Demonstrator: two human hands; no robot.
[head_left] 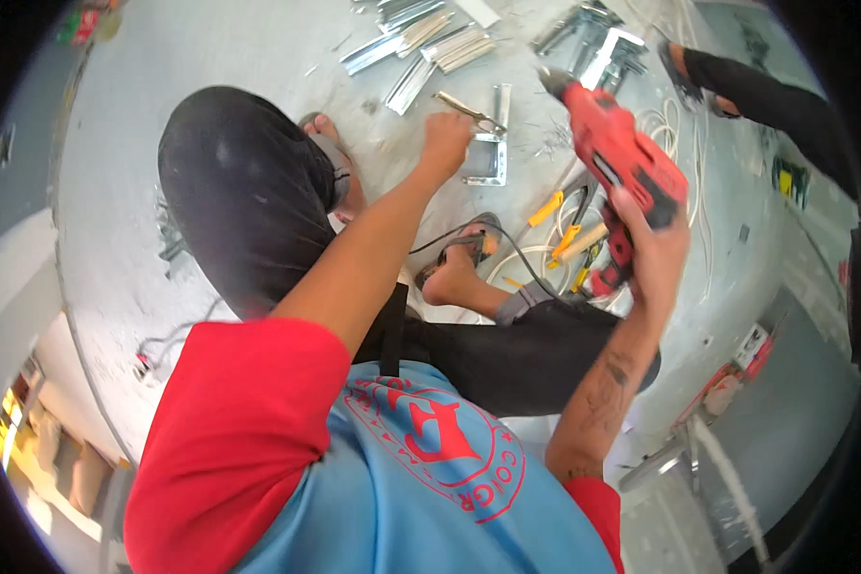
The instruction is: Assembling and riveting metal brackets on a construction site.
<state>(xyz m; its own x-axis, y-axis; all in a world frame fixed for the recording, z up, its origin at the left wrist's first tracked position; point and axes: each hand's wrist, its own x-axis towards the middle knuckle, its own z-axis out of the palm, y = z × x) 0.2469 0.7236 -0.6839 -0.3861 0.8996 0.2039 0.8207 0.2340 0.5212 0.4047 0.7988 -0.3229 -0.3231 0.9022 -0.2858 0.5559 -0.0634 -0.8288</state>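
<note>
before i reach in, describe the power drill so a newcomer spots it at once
Find the big blue-and-red shirt, then go up and right to the right hand. It holds the power drill, red with black parts. Unlike the yellow-handled tools on the floor, this one is held in the air.

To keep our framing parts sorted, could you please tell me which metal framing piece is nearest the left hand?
The square-cornered silver frame, just right of the left hand; it sits apart, while the metal channels lie bunched farther off.
</note>
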